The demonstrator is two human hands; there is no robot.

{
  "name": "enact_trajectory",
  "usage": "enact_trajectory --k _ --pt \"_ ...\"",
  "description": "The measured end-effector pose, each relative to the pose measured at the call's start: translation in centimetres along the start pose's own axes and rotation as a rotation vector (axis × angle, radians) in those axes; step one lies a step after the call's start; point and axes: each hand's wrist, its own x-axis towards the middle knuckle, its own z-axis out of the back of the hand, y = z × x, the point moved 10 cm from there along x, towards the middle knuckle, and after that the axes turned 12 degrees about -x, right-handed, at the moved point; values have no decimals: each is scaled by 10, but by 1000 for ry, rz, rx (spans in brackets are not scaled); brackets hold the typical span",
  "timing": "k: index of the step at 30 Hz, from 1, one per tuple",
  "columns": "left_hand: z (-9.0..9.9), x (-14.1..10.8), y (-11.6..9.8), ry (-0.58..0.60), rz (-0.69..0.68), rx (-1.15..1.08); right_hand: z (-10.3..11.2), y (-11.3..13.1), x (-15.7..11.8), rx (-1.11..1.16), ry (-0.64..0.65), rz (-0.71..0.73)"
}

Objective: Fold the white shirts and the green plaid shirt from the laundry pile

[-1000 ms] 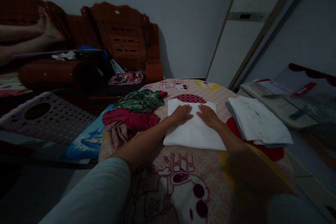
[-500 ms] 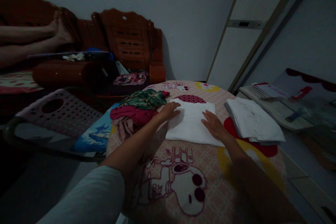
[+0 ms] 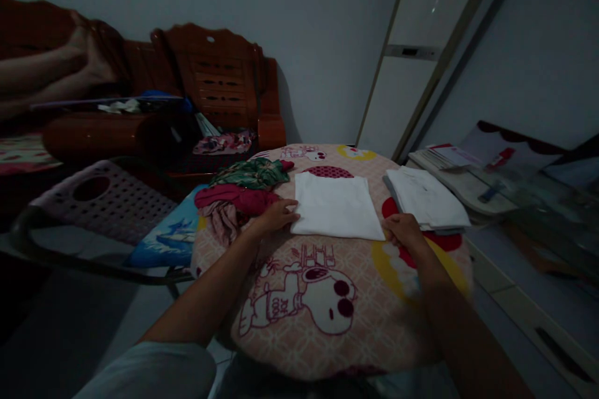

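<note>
One piece of white folded cloth [image 3: 334, 206] lay flat on the round table, on a pinkish cover [image 3: 299, 352] with a printed cartoon dog [image 3: 327, 308] at the near side. The left hand [image 3: 277, 217], with its fingers loosely bent, was at the cloth's left edge. The right hand [image 3: 406, 230] was curled by its near right corner. The light was dim, so I cannot tell whether either hand really pinched the fabric.

To the left of the cloth were a green patterned garment [image 3: 253, 173], a magenta one [image 3: 241, 199] and a paler pink one [image 3: 219, 219], all in a loose heap. To the right lay a folded white pile [image 3: 428, 199], partly over a red area of the cover.

Beyond the left edge stood a woven chair [image 3: 135, 212] with a blue boat-pictured item [image 3: 171, 237]. Behind it was a carved wooden bench [image 3: 215, 75], where another person's bare feet [image 3: 88, 53] rested. A tall whitish unit [image 3: 397, 93] stood against the grey wall [image 3: 318, 43], and papers [image 3: 452, 156] lay at the right.
</note>
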Motion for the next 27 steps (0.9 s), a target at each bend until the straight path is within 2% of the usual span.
enact_trajectory --k 3,7,11,16,20,27 --pt "-5 -8 8 19 79 -223 -14 -5 -18 147 149 -69" --pt "-17 -17 16 109 154 -288 -20 -5 -26 203 184 -80" --pt "-27 -23 10 211 114 -342 -18 -3 -23 343 138 -25" --pt "-39 -29 4 324 86 -370 -32 -3 -28 400 318 27" --pt "-35 -26 7 277 66 -329 -36 2 -34 453 386 65" --pt "-22 -17 9 149 -4 -76 -33 4 -38 292 305 -27"
